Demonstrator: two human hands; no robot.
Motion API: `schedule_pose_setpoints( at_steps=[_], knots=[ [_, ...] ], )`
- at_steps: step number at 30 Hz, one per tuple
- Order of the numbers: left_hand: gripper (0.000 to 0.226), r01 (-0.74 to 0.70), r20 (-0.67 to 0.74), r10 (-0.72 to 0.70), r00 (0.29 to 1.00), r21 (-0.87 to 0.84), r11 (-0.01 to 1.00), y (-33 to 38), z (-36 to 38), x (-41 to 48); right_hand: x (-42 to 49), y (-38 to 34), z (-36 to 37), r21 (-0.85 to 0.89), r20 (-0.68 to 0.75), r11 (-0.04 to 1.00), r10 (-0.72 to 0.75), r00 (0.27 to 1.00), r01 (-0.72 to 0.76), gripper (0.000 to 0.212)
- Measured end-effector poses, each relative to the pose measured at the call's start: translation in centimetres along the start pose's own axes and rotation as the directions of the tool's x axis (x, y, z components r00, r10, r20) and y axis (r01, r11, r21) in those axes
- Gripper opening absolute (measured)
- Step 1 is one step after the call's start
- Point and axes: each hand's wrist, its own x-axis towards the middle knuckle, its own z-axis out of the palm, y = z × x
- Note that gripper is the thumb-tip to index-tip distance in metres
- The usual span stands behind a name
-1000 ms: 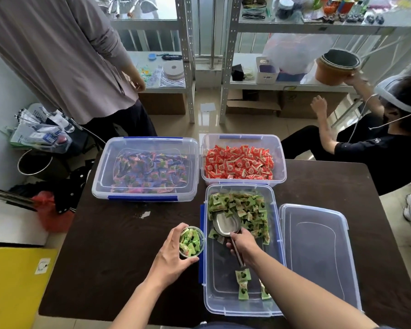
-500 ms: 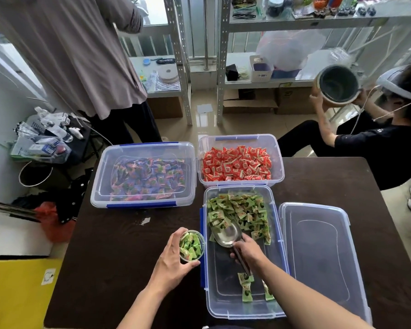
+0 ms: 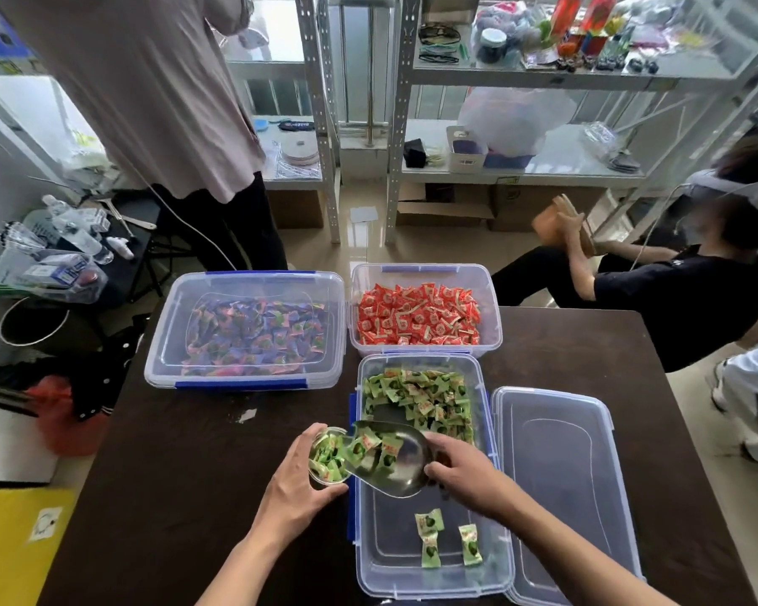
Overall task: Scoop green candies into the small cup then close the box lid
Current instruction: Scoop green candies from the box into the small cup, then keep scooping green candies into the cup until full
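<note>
A clear plastic box (image 3: 495, 509) holds green wrapped candies (image 3: 425, 398) heaped at its far end, with three loose ones near its front. My right hand (image 3: 464, 472) grips a metal scoop (image 3: 397, 461) carrying several green candies, its lip tilted over the small clear cup (image 3: 327, 457). My left hand (image 3: 292, 487) wraps around the cup, which stands on the dark table just left of the box and is nearly full of green candies. The box lid (image 3: 561, 487) lies flat to the right of the box.
Behind stand a lidded box of purple candies (image 3: 246, 330) and an open box of red candies (image 3: 421, 314). The dark table (image 3: 171, 474) has a person standing at its far left and another seated at its far right. Metal shelves line the back.
My right hand lifted the scoop out of the candy heap, now loaded, and swung it left over the cup. My left hand kept hold of the cup.
</note>
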Motion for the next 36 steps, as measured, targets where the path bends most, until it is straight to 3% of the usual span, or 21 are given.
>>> schedule_pose_setpoints(
  at_steps=[4,9,13,17,22,25,27,29,32,34,36],
  knots=[
    [0.093,-0.024,-0.019,0.023,1.000,-0.054,0.998,0.3,0.0,-0.3,-0.5,-4.9,0.8,-0.405,0.053,0.911,-0.055,0.997,0.072,0.022],
    [0.097,-0.012,-0.065,0.007,0.998,-0.084,0.996,0.3,0.6,-1.0,-0.2,-10.1,2.7,-0.717,0.054,0.688,-0.107,0.993,0.114,0.030],
    [0.094,0.003,-0.114,-0.018,0.993,-0.126,0.992,0.1,1.3,-1.6,-0.5,-11.5,3.6,-0.801,0.051,0.580,-0.179,0.983,0.147,0.029],
    [0.095,0.027,-0.106,-0.038,0.994,-0.110,0.994,0.0,1.4,-2.0,-1.9,-11.0,2.5,-0.783,0.018,0.614,-0.136,0.991,0.098,0.033],
    [0.100,0.049,-0.087,-0.059,0.994,-0.106,0.993,-1.2,1.0,-2.2,-3.8,-6.8,-0.7,-0.593,-0.025,0.805,-0.037,0.999,0.015,0.027],
    [0.108,0.033,-0.084,-0.040,0.996,-0.089,0.995,-2.0,0.9,-2.5,-4.1,-2.4,-1.5,-0.354,-0.042,0.930,0.090,0.995,-0.099,0.044],
    [0.112,0.006,-0.128,-0.007,0.992,-0.008,1.000,-2.1,0.8,-3.2,-4.6,0.1,-1.1,-0.091,-0.022,0.967,0.237,0.971,-0.238,0.044],
    [0.100,-0.103,-0.227,0.165,0.960,0.259,0.960,-2.1,0.6,-3.9,-5.2,1.9,0.0,0.158,0.076,0.894,0.413,0.908,-0.420,0.043],
    [0.057,-0.294,-0.147,0.435,0.888,0.547,0.784,-1.7,0.8,-4.9,-5.1,4.4,2.3,0.403,0.300,0.657,0.562,0.770,-0.637,0.047],
    [0.046,-0.339,-0.083,0.477,0.875,0.598,0.726,-1.9,1.5,-5.3,-4.5,5.8,3.8,0.539,0.423,0.481,0.555,0.716,-0.691,0.040],
    [0.049,-0.297,-0.028,0.428,0.903,0.679,0.671,-2.1,2.0,-5.3,-3.9,6.1,4.8,0.674,0.503,0.275,0.509,0.698,-0.686,0.030]
  ],
)
